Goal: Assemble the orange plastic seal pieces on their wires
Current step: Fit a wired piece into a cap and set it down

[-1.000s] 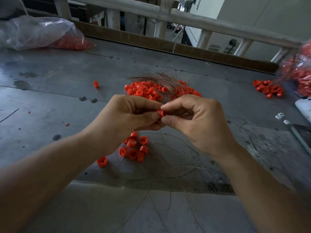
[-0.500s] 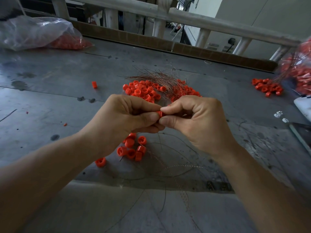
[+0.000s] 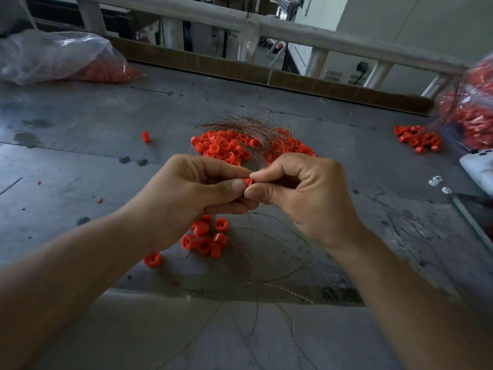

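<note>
The left hand [image 3: 192, 198] and right hand [image 3: 301, 198] meet above the middle of the surface [image 3: 80, 169]. Their fingers [image 3: 234, 186] pinch one small orange seal piece [image 3: 248, 181] right between them, so both are just as near. A thin wire [image 3: 251, 231] hangs down toward the near edge.

seal pieces [image 3: 221, 148]: glossy orange plastic | table [image 3: 80, 124]: scuffed matt grey metal

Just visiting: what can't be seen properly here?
Head view: small orange plastic seal piece, pinched by left hand and right hand, mostly hidden by fingertips; whether a wire runs through it is unclear.
Head view: clear plastic bag of orange pieces, blurred and cut off by the right edge.
Head view: white flat object, cut off by the right edge.
</note>
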Demonstrator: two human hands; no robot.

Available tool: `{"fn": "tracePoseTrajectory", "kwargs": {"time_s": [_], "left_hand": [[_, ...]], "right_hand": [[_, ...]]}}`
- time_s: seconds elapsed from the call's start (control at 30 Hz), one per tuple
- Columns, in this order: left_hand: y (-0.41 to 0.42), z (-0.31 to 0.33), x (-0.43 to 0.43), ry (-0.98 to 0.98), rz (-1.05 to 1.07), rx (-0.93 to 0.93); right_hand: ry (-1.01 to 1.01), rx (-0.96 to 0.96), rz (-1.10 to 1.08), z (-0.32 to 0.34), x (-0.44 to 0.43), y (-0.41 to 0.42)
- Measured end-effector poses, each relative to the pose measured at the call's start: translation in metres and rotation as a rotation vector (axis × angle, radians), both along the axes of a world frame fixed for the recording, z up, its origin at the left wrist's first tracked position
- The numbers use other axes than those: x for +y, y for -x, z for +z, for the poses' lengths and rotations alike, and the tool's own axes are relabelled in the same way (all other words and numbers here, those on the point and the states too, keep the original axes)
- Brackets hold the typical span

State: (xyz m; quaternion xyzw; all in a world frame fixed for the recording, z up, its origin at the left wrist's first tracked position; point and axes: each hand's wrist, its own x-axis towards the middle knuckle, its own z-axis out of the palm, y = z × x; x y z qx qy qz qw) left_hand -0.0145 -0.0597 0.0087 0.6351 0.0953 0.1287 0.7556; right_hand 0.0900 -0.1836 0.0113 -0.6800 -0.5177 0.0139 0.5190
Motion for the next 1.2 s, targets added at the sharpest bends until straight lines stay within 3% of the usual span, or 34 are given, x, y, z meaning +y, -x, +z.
{"fn": "tracePoseTrajectory", "kwargs": {"time_s": [0.33, 0.57, 0.77, 0.9, 1.07, 1.2], "left_hand": [[0.001, -0.002, 0.002, -0.039, -0.030, 0.005], [0.002, -0.002, 0.002, 0.013, -0.068, -0.019], [0.004, -0.002, 0.004, 0.018, -0.137, 0.002], [0.005, -0.001, 0.003, 0.035, -0.161, -0.047], [0.006, 0.000, -0.002, -0.227, -0.095, -0.104], [0.006, 0.000, -0.003, -0.238, -0.091, -0.108]], "right_hand": [[-0.043, -0.038, 0.041, -0.005, 0.001, -0.001], [0.034, 0.161, 0.135, 0.000, -0.002, -0.003], [0.228, -0.041, 0.212, 0.004, -0.003, -0.006], [0.231, -0.187, 0.153, 0.006, -0.004, -0.005], [0.248, -0.253, 0.099, 0.003, -0.002, 0.000], [0.266, -0.270, 0.090, -0.001, 0.001, 0.004]]}}
